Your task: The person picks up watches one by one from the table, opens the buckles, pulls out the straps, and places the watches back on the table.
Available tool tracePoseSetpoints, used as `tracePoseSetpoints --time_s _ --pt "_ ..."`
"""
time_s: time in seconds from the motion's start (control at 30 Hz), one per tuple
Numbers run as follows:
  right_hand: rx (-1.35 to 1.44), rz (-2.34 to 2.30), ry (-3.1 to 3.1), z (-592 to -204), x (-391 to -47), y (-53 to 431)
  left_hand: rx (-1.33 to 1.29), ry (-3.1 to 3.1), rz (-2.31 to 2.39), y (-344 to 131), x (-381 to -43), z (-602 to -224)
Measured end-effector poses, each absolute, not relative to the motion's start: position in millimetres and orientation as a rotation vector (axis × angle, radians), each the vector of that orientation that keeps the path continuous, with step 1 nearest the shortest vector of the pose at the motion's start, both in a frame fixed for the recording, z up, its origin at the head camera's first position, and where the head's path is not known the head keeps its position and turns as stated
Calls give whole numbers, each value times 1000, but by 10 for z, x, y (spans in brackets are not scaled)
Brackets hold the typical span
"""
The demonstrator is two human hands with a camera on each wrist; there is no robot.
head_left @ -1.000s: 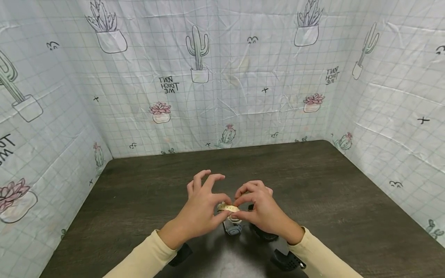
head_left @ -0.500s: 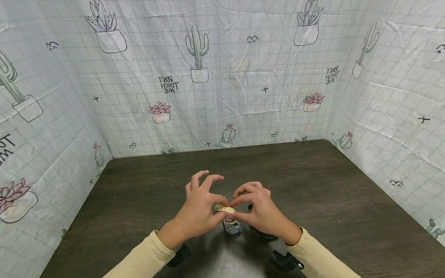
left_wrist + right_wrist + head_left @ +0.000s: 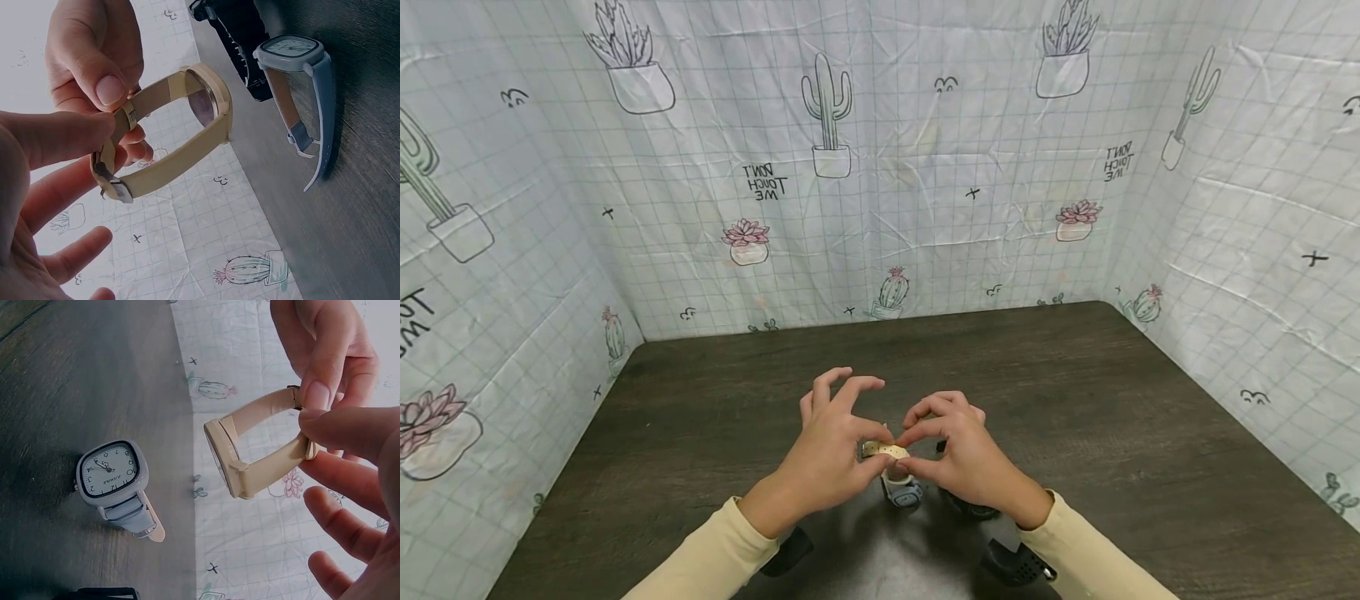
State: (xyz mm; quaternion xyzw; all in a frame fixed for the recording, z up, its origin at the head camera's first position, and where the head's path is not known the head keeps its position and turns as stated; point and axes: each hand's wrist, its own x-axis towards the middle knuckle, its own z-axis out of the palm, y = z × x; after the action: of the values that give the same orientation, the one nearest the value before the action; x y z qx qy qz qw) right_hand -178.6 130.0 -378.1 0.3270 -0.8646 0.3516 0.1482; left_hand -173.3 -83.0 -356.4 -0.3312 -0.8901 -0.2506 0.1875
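A cream wristwatch is held up off the table between both hands, its strap bent into a closed loop. My left hand pinches the strap near the metal buckle with thumb and index finger, the other fingers spread. My right hand pinches the strap end beside it, close to the strap loop. In the right wrist view the watch case faces away, so its dial is hidden. Below the hands, a pale blue-grey square watch lies on the table with its strap buckled.
A black watch lies near the blue-grey one, partly behind my right hand in the head view. The dark wood table extends around the hands. A white cactus-print curtain encloses its back and sides.
Both hands have shifted slightly to the left with the cream watch between them, then stayed nearly still. The watches on the table have not moved.
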Motion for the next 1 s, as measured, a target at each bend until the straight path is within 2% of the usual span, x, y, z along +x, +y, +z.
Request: tracePoseSetpoints --time_s 1.0 --pt "927 1001 -2519 -3784 -1777 1350 -934 -2530 -747 -865 -1730 -3520"
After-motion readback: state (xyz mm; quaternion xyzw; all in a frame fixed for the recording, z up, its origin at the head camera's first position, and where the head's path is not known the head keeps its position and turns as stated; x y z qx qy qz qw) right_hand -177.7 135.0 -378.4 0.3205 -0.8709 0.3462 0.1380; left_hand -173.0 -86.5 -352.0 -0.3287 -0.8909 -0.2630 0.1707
